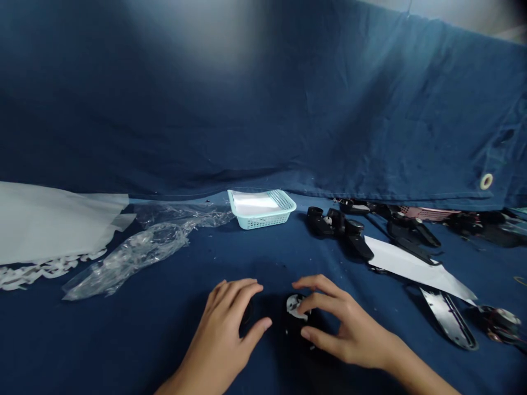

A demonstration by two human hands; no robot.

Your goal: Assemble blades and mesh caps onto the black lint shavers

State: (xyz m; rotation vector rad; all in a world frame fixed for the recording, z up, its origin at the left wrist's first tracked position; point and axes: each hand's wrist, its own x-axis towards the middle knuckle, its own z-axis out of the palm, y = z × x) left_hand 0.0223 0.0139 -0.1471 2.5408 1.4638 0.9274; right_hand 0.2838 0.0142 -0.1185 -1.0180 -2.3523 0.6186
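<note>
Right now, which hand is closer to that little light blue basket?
Left, narrowly. The left hand lies in front of the basket, slightly to its left; the right hand sits further off to the right, fingers on a black part.

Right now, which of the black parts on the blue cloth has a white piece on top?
The black part under the right hand, beside the left hand; those farther right lie untouched.

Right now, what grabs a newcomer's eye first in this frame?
Front centre, the left hand and right hand close on a small black part with a white disc on top, on the blue cloth. Behind them sits a pale mint basket holding white sheets, with crumpled clear plastic to its left and black parts to its right.
</note>
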